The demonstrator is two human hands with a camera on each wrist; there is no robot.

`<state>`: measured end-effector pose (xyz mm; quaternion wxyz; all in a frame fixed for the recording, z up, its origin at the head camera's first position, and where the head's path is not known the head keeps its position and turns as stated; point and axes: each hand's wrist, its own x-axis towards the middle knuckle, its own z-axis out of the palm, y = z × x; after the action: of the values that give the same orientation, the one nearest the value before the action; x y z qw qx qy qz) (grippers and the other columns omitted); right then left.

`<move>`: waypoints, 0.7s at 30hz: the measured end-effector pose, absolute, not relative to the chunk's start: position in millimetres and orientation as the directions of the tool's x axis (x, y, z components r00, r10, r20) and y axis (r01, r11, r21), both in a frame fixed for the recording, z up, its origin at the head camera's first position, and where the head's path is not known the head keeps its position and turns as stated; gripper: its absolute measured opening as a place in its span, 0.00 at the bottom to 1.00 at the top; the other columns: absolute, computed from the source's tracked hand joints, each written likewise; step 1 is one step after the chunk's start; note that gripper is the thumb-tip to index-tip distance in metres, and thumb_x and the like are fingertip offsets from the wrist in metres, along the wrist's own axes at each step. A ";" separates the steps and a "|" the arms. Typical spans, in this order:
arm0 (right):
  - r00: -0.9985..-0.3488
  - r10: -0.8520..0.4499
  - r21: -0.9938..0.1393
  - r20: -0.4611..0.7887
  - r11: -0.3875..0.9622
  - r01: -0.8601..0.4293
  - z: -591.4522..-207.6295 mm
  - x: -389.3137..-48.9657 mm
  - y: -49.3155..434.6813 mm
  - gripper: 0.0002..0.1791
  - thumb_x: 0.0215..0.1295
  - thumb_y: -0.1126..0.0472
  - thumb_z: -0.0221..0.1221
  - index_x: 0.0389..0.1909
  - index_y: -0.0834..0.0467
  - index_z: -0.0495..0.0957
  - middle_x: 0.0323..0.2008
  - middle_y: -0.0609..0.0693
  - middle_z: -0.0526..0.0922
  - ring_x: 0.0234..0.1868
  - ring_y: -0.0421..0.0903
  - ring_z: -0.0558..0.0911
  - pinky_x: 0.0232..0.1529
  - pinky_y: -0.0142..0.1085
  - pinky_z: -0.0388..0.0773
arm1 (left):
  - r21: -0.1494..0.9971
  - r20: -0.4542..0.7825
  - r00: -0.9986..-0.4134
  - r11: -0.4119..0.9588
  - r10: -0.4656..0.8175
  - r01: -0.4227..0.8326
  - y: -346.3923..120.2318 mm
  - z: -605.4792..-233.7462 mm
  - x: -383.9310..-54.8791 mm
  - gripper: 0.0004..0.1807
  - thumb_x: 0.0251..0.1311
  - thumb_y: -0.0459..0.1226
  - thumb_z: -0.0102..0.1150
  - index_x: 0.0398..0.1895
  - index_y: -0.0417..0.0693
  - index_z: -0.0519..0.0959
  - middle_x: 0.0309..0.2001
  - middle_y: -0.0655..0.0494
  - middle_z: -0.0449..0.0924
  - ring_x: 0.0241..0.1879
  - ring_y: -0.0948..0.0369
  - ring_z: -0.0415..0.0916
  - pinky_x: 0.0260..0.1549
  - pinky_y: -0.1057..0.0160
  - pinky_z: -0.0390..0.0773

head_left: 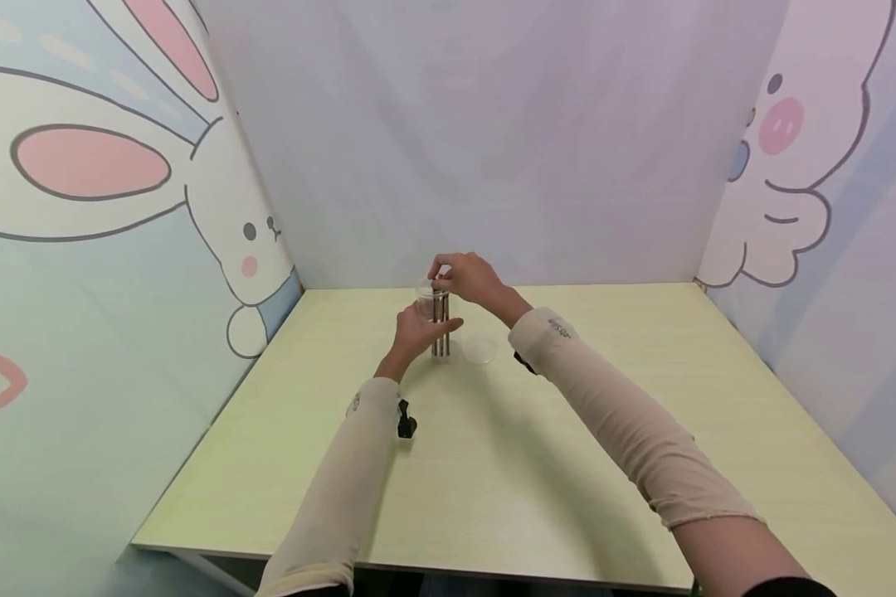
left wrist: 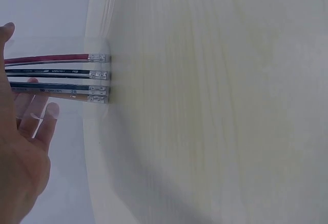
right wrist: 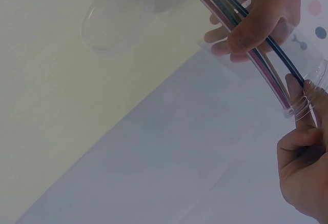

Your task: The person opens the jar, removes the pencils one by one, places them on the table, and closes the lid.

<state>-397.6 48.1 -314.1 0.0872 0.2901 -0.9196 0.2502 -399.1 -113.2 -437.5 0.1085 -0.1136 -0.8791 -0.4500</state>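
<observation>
A tall clear plastic jar (head_left: 424, 308) stands near the back of the table with several pencils (left wrist: 56, 73) upright inside it. Red, dark and natural-wood barrels show in the left wrist view, their metal-capped ends down at the jar's bottom. My left hand (head_left: 418, 332) grips the jar around its side, thumb across the front. From above, my right hand (head_left: 474, 278) reaches to the jar's mouth. In the right wrist view its thumb and finger (right wrist: 294, 88) pinch the top end of a dark pencil (right wrist: 282, 55) inside the clear rim (right wrist: 320, 75).
A clear round lid (head_left: 481, 351) lies on the pale table (head_left: 567, 431) just right of the jar. Behind the table's far edge hangs a plain light backdrop (head_left: 493, 149), and cartoon-printed panels (head_left: 104, 298) flank both sides.
</observation>
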 end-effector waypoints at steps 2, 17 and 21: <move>-0.809 -0.495 -0.408 0.317 0.699 -0.587 -314.2 -397.4 48.6 0.06 0.66 0.54 0.60 0.42 0.49 0.79 0.37 0.46 0.85 0.33 0.40 0.83 0.29 0.35 0.76 | 0.767 0.300 -0.949 0.567 0.098 0.301 -112.8 -437.1 -398.6 0.46 0.38 0.68 0.68 0.56 0.48 0.73 0.45 0.51 0.79 0.45 0.55 0.75 0.44 0.50 0.77; -0.736 -0.479 -0.351 0.478 0.664 -0.660 -308.2 -394.8 53.3 0.08 0.69 0.56 0.58 0.46 0.48 0.79 0.40 0.48 0.86 0.33 0.41 0.83 0.30 0.36 0.77 | 0.791 0.283 -0.955 0.542 0.089 0.285 -111.8 -440.0 -396.6 0.47 0.35 0.68 0.69 0.56 0.49 0.73 0.46 0.52 0.79 0.47 0.55 0.76 0.46 0.50 0.77; -0.719 -0.459 -0.347 0.522 0.656 -0.670 -294.9 -392.9 54.6 0.08 0.68 0.57 0.58 0.46 0.48 0.79 0.40 0.48 0.86 0.33 0.43 0.83 0.30 0.37 0.76 | 0.790 0.275 -0.957 0.547 0.089 0.278 -112.7 -439.0 -396.8 0.48 0.34 0.69 0.68 0.56 0.49 0.73 0.46 0.51 0.80 0.47 0.54 0.76 0.47 0.50 0.77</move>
<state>-392.9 54.6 -294.9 0.1984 0.3179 -0.8881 0.2663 -396.8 -112.7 -439.0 0.1016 -0.1048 -0.8735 -0.4644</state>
